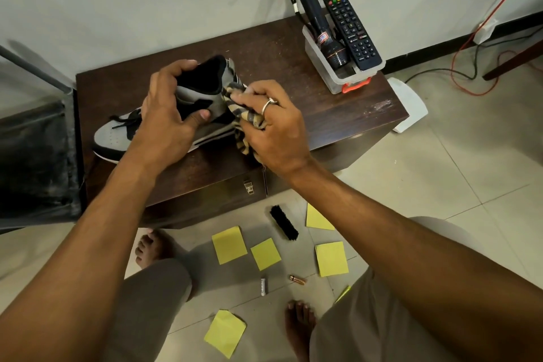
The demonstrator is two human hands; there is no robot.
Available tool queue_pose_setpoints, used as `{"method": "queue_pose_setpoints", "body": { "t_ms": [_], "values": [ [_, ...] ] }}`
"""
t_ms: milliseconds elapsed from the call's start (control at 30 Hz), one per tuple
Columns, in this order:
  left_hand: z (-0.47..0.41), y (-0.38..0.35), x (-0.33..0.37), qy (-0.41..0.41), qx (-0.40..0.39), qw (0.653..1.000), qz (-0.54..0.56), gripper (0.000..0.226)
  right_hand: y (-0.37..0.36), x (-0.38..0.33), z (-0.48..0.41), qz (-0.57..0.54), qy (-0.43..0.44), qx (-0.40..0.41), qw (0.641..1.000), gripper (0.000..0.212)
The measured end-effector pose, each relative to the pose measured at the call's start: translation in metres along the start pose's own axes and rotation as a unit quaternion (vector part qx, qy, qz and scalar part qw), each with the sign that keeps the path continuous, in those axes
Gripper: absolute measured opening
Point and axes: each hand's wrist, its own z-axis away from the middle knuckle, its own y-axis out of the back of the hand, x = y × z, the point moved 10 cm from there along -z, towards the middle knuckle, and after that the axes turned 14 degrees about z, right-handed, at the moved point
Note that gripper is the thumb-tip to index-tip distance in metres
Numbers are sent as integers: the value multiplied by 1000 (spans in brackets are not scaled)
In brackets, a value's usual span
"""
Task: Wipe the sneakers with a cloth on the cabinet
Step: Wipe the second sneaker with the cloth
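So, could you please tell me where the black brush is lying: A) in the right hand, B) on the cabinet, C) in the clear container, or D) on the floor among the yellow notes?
D: the brush lies on the floor in front of the cabinet, among the yellow notes, while the right hand holds the cloth.

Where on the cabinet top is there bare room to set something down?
Bare cabinet wood lies between the right hand with the cloth and the plastic bin, running to the front right corner; another strip runs along the wall behind the sneaker. Crowded: the left side, where the left hand grips it.
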Motion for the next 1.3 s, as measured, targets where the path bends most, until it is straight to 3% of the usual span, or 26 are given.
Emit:
{"method": "queue_pose_setpoints", "body": {
  "t_ms": [100,400,500,567,633,767,1000,1067,1133,1233,1300],
  "values": [
    [0,0,-1,0,1,1000,3,83,-15,-6,2,-1,11,-7,1000,32],
    [1,0,-1,5,9,1000,9,80,-34,13,9,74,-58,-183,979,13],
    [0,0,-1,7,7,1000,12,80,-13,24,2,11,-135,-97,986,10],
    [0,1,0,8,9,1000,9,80,-3,20,-3,-25,-132,-19,991,21],
    [0,1,-1,13,9,1000,6,79,-8,14,-7,-55,-121,-14,991,33],
    [-1,0,-2,17,8,1000,8,81,-19,13,-5,-91,-123,-67,986,33],
    [0,0,3,9,11,1000,-8,80,-38,11,10,8,-81,-195,977,24],
    [0,1,1,16,-10,1000,12,74,-37,19,11,4,-118,-230,966,18],
    [-1,3,4,29,-2,999,36,61,-29,34,13,-44,-191,-205,959,15],
    [-4,9,23,3,86,996,3,60,-17,59,13,-128,-300,-117,938,19],
    [-7,4,38,-30,123,991,-33,67,-18,69,7,-143,-320,-92,932,27]
  ]
}}
